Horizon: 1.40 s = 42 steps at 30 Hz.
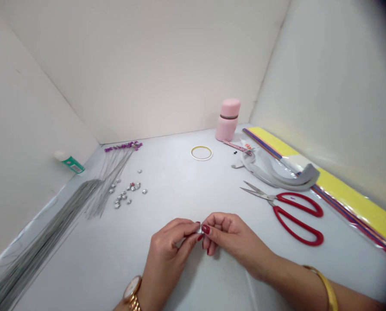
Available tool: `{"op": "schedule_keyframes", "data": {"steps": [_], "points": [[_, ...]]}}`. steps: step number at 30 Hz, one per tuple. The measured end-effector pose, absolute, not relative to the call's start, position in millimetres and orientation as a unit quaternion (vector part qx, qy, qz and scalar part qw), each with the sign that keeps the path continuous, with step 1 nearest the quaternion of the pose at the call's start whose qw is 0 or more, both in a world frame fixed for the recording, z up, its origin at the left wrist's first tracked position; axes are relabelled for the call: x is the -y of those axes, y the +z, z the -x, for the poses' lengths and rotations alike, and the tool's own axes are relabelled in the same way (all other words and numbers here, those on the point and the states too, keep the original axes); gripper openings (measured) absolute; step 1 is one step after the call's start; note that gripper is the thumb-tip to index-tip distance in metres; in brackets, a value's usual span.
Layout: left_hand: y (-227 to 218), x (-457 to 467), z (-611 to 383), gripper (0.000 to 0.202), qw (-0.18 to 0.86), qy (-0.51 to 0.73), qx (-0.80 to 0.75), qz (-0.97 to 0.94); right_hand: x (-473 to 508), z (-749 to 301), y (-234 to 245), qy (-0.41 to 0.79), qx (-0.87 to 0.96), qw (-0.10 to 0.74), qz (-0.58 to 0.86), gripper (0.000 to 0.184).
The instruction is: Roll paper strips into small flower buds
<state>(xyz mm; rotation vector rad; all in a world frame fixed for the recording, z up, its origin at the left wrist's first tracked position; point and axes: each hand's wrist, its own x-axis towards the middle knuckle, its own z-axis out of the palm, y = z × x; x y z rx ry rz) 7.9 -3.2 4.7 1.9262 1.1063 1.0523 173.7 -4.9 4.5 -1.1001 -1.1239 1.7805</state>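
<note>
Near the front middle of the table, my left hand (169,244) and my right hand (230,237) meet fingertip to fingertip. Pinched between them is a small silver piece (199,230), mostly hidden by the fingers; its exact shape cannot be made out. Thumb and forefinger close on it from the left, and the right thumb and fingertips press it from the other side. To the left lie several small silver puffy folded stars (123,195), one with a bit of pink near it. Behind them, purple pieces (124,146) top thin grey wires.
Long grey wire stems (60,220) lie at left beside a green-and-white tube (71,163). Red-handled scissors (273,198) rest partly open at right, near coiled silvery strips (277,172) and yellow sheets (342,190). Behind stand a tape roll (201,158) and a pink bottle (228,123).
</note>
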Motion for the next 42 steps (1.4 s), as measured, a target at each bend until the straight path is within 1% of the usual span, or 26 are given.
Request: {"op": "schedule_keyframes", "data": {"steps": [5, 8, 10, 13, 15, 20, 24, 27, 33, 37, 42], "points": [[4.1, 5.6, -12.0, 0.015, 0.363, 0.417, -0.426, -0.716, 4.4, -172.6, 4.9, 0.702, 0.423, 0.382, 0.427, 0.026], [2.4, 8.0, -12.4, 0.022, 0.372, 0.424, -0.455, -0.69, 4.8, -172.9, 5.8, 0.702, 0.42, 0.389, 0.424, 0.025], [1.5, 8.6, -12.1, 0.023, 0.368, 0.429, -0.464, -0.681, 5.2, -173.6, 5.5, 0.699, 0.427, 0.391, 0.421, 0.024], [1.1, 7.9, -11.9, 0.018, 0.346, 0.446, -0.449, -0.693, 5.8, -174.4, 4.1, 0.696, 0.437, 0.385, 0.421, 0.025], [1.4, 7.1, -12.1, 0.018, 0.342, 0.455, -0.439, -0.695, 6.2, -174.3, 3.4, 0.693, 0.442, 0.383, 0.422, 0.025], [3.3, 7.1, -12.0, 0.024, 0.336, 0.426, -0.455, -0.706, 6.8, -173.3, 3.8, 0.678, 0.451, 0.393, 0.427, 0.027], [4.6, 7.1, -10.3, 0.019, 0.324, 0.416, -0.43, -0.732, 6.7, -173.4, 3.7, 0.679, 0.452, 0.389, 0.428, 0.026], [5.1, 6.2, -9.9, 0.019, 0.336, 0.42, -0.423, -0.73, 6.8, -173.3, 3.3, 0.685, 0.452, 0.385, 0.422, 0.027], [6.1, 6.9, -11.9, 0.016, 0.371, 0.382, -0.448, -0.718, 6.7, -172.1, 7.1, 0.681, 0.451, 0.39, 0.425, 0.031], [5.3, 8.8, -12.2, 0.012, 0.337, 0.4, -0.446, -0.726, 6.5, -172.6, 7.6, 0.696, 0.448, 0.383, 0.41, 0.032], [1.9, 7.5, -11.4, 0.014, 0.332, 0.439, -0.413, -0.726, 6.9, -172.7, 3.3, 0.691, 0.452, 0.386, 0.411, 0.032]]}}
